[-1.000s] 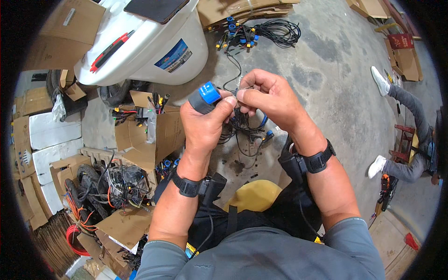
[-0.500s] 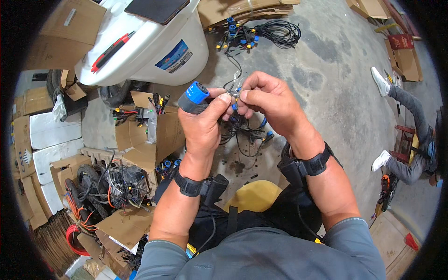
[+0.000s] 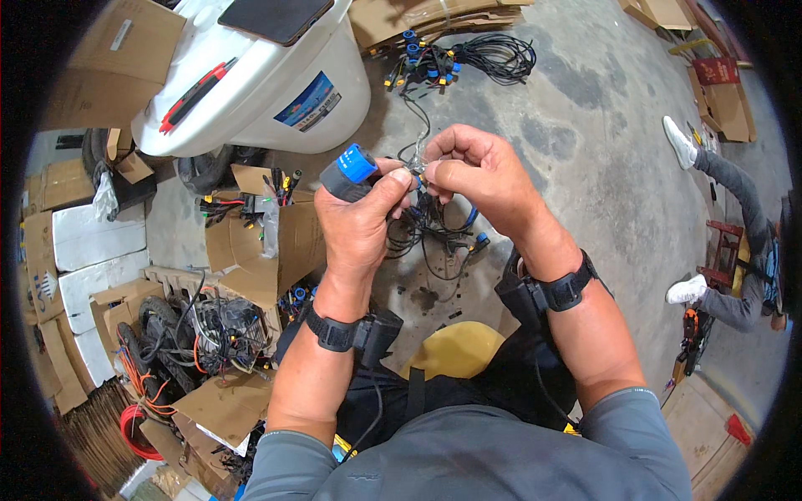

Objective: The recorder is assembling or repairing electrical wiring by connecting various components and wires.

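Observation:
My left hand (image 3: 357, 225) is closed around a thick black cylindrical connector with a blue ring (image 3: 355, 164), which sticks out past the base of the thumb. Its thumb and forefinger also pinch at a small spot facing the other hand. Close beside it, my right hand (image 3: 487, 179) is closed in a pinch, the fingertips almost touching the left ones. A small clear, shiny strip (image 3: 413, 157) shows at the right fingertips, but what exactly they grip is too small to tell. Beneath both hands, a tangle of black cables with blue connectors (image 3: 434, 219) lies on the floor.
A white tub (image 3: 342, 92) stands at upper left, with a phone (image 3: 276, 15) and a red-black pen-like tool (image 3: 196, 96) on its lid. Coiled cables (image 3: 501, 60) lie beyond my hands. Cardboard boxes (image 3: 296, 242) crowd the left. At right, another person's legs (image 3: 735, 192) show.
My hands stay together, with the right fingers shifting slightly at the pinch. The blue-ringed connector in my left hand has tilted a little.

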Demonstrator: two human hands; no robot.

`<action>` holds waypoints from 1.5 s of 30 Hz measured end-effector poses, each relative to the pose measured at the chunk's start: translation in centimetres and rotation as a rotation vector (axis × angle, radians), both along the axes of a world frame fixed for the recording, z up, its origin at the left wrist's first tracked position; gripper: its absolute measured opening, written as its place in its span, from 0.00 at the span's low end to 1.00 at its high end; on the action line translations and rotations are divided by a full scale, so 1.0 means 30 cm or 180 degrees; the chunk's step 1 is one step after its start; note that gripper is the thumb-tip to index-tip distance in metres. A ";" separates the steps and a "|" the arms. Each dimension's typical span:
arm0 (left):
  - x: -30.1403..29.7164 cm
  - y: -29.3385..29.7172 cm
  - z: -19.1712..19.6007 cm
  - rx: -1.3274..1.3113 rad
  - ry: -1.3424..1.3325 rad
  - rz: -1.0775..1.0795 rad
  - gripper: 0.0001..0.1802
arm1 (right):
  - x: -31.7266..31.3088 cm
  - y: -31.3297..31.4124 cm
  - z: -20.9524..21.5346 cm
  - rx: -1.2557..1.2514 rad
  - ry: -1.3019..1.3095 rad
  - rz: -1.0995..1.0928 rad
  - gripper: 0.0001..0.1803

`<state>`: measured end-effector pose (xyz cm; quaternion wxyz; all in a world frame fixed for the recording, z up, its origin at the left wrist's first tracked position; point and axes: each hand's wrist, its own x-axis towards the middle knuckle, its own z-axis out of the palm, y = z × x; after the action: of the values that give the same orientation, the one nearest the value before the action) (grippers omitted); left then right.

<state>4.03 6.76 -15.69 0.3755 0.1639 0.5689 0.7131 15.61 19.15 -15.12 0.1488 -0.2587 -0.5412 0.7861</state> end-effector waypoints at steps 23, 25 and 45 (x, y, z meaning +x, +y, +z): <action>0.031 -0.006 -0.008 -0.0011 0.0134 0.0046 0.03 | -0.021 -0.040 -0.043 -0.0376 0.0406 -0.0432 0.03; 0.029 -0.005 0.002 0.0027 0.0053 0.0021 0.03 | -0.017 -0.031 -0.042 -0.0405 0.0421 -0.0365 0.03; 0.024 -0.003 0.005 -0.0339 0.0569 0.0101 0.04 | -0.012 -0.017 -0.038 0.0404 0.0000 -0.0042 0.06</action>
<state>4.76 6.68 -15.54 0.3201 0.1976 0.6397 0.6703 15.26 18.65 -16.27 0.1701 -0.2523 -0.5882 0.7493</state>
